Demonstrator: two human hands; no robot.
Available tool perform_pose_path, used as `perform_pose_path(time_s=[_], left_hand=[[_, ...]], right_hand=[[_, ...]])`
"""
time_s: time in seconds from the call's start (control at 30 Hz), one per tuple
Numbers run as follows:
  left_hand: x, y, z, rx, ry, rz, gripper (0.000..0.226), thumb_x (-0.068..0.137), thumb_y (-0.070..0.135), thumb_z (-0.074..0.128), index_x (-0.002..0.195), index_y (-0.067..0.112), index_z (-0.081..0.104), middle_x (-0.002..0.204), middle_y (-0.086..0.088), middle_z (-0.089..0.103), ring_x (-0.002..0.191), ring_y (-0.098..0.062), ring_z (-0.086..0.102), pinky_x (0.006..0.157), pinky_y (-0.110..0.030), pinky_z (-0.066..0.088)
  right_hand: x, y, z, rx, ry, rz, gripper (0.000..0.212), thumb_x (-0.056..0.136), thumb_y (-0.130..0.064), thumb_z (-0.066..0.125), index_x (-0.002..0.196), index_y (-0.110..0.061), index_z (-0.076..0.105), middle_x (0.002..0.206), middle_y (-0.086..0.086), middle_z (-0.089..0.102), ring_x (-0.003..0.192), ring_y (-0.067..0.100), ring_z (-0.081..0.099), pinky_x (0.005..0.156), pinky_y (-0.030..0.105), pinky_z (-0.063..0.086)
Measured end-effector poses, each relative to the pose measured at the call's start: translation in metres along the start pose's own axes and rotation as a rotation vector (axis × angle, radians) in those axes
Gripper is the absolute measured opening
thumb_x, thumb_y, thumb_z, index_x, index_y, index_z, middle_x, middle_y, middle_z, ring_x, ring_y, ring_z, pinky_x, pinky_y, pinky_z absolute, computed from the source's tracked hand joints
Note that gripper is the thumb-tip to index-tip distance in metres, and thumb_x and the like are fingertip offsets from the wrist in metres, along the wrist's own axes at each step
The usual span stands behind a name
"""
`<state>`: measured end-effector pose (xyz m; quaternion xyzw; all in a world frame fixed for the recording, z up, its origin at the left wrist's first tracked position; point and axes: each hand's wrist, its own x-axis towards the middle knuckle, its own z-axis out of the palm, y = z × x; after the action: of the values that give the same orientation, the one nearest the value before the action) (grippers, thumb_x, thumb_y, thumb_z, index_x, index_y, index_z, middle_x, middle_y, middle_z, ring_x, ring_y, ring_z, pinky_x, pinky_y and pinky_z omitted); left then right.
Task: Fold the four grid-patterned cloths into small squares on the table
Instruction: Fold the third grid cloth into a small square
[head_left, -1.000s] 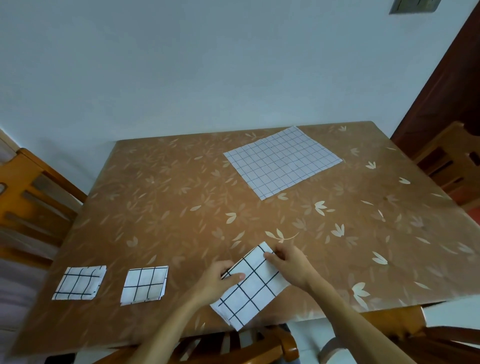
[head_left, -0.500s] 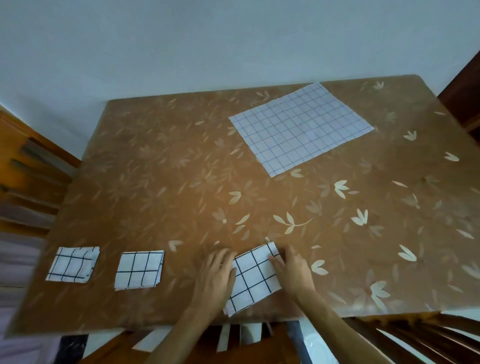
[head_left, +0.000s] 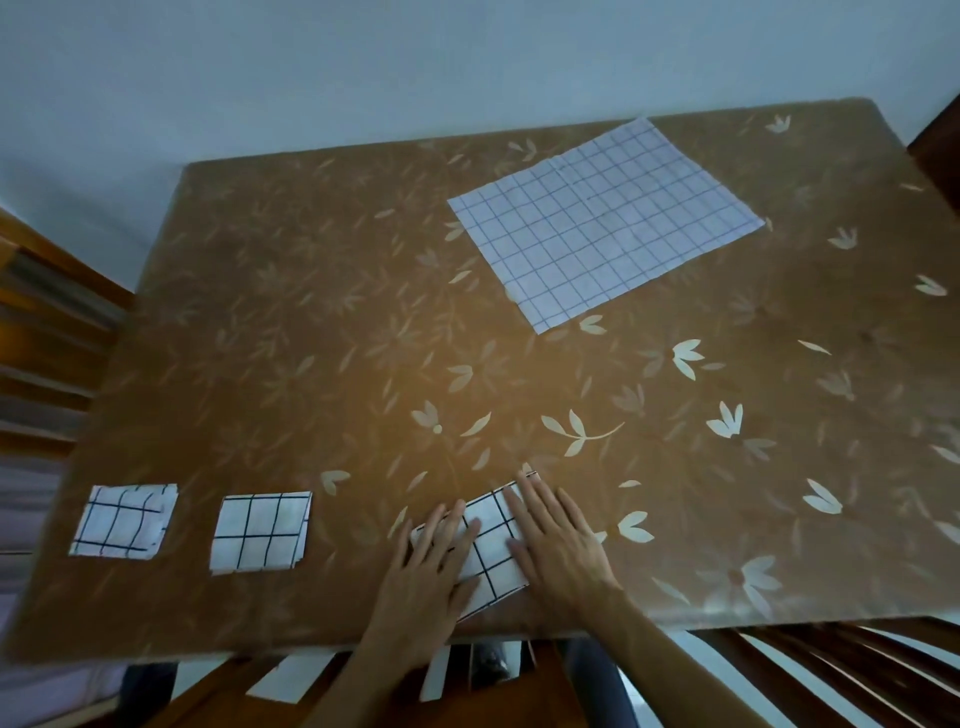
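A folded white cloth with a black grid (head_left: 488, 551) lies near the table's front edge. My left hand (head_left: 431, 566) and my right hand (head_left: 558, 545) both press flat on it with straight fingers, one on each side. Two small folded grid squares sit at the front left: one (head_left: 124, 521) at the far left, another (head_left: 261, 531) beside it. A large unfolded cloth with a fine blue grid (head_left: 602, 223) lies flat at the back right.
The brown table (head_left: 311, 338) has a leaf pattern and a wall behind it. Wooden chairs stand at the left (head_left: 47, 332), at the front under my arms (head_left: 779, 670), and at the far right corner.
The cloth under my hands went from a long strip to a smaller square. Both hands now lie flat on it. The view tilted down and closer.
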<state>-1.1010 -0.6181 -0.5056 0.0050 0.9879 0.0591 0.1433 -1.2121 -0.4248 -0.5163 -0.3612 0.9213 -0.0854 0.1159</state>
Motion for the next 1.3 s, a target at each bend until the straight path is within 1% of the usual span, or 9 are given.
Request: perform_pose_path(time_s=[0.17,0.27,0.37,0.53,0.7,0.87,1.03,1.13,1.3], left_hand=[[-0.002,-0.003,-0.004,-0.014,-0.003,-0.014,0.069,0.101,0.059,0.022,0.158,0.023,0.005,0.166,0.001,0.004,0.152,-0.022,0.007,0.118,-0.053,0.016],[-0.002,0.002,-0.007,0.0,-0.023,-0.029,0.068,0.101,0.055,0.024,0.157,0.02,0.009,0.166,-0.003,0.007,0.152,-0.024,0.01,0.117,-0.056,0.02],[0.0,0.007,-0.011,-0.01,-0.015,-0.037,0.067,0.098,0.051,0.033,0.155,0.018,0.023,0.163,-0.007,0.018,0.149,-0.026,0.021,0.115,-0.055,0.021],[0.011,0.017,-0.022,-0.076,0.041,-0.083,0.063,0.08,0.044,0.049,0.137,0.018,0.051,0.15,-0.008,0.044,0.134,-0.028,0.043,0.115,-0.052,0.028],[0.02,0.018,-0.039,-0.312,0.047,-0.185,0.065,0.088,0.046,0.052,0.148,0.027,0.033,0.146,0.007,0.042,0.133,-0.015,0.039,0.111,-0.035,0.034],[0.04,0.006,-0.06,-0.707,0.06,-0.245,0.048,0.087,0.032,0.071,0.132,0.031,0.054,0.123,0.014,0.058,0.117,-0.008,0.054,0.099,-0.032,0.047],[0.047,-0.002,-0.083,-1.061,-0.039,-0.208,0.006,0.087,0.012,0.072,0.092,0.015,0.069,0.092,-0.005,0.074,0.087,-0.017,0.07,0.079,-0.04,0.055],[0.041,-0.004,-0.096,-1.192,-0.047,-0.214,0.016,0.085,0.014,0.075,0.101,0.014,0.071,0.1,-0.001,0.077,0.094,-0.016,0.072,0.083,-0.035,0.055],[0.028,-0.007,-0.107,-1.418,-0.103,-0.291,0.038,0.084,0.019,0.076,0.121,0.018,0.065,0.114,0.001,0.074,0.106,-0.018,0.07,0.091,-0.04,0.056]], right_hand=[[0.003,0.009,-0.007,0.025,-0.043,0.071,0.06,0.102,-0.04,0.026,0.156,-0.014,0.02,0.164,0.003,0.013,0.151,0.02,0.015,0.118,0.044,0.013],[0.001,0.0,-0.015,0.152,0.008,0.187,0.06,0.099,-0.028,0.04,0.154,-0.012,0.023,0.162,0.006,0.023,0.147,0.025,0.028,0.116,0.041,0.031],[-0.01,-0.004,-0.019,0.23,0.069,0.327,0.054,0.087,-0.026,0.063,0.136,-0.01,0.049,0.118,0.01,0.06,0.1,0.029,0.061,0.088,0.04,0.055],[-0.016,-0.002,-0.028,0.453,-0.06,0.52,0.044,0.09,-0.034,0.06,0.129,-0.017,0.05,0.118,0.004,0.059,0.106,0.025,0.06,0.087,0.034,0.049],[-0.013,0.004,-0.04,0.549,-0.122,0.409,0.023,0.082,-0.031,0.064,0.099,-0.016,0.062,0.118,0.001,0.054,0.095,0.014,0.049,0.078,0.024,0.04],[-0.015,0.004,-0.076,0.777,-0.096,0.35,0.017,0.081,-0.018,0.068,0.079,-0.029,0.056,0.075,-0.01,0.058,0.066,0.002,0.053,0.064,0.02,0.044],[-0.014,0.005,-0.107,1.105,-0.013,0.316,0.044,0.077,-0.001,0.073,0.108,-0.03,0.059,0.084,-0.005,0.071,0.081,0.007,0.069,0.074,0.026,0.056],[-0.013,0.006,-0.121,1.314,0.017,0.37,0.054,0.076,0.002,0.078,0.121,-0.021,0.061,0.086,0.001,0.072,0.086,0.015,0.071,0.082,0.028,0.057],[-0.019,0.0,-0.123,1.334,-0.114,0.405,0.025,0.084,-0.01,0.075,0.108,-0.011,0.07,0.103,0.001,0.077,0.097,0.019,0.072,0.08,0.027,0.058]])
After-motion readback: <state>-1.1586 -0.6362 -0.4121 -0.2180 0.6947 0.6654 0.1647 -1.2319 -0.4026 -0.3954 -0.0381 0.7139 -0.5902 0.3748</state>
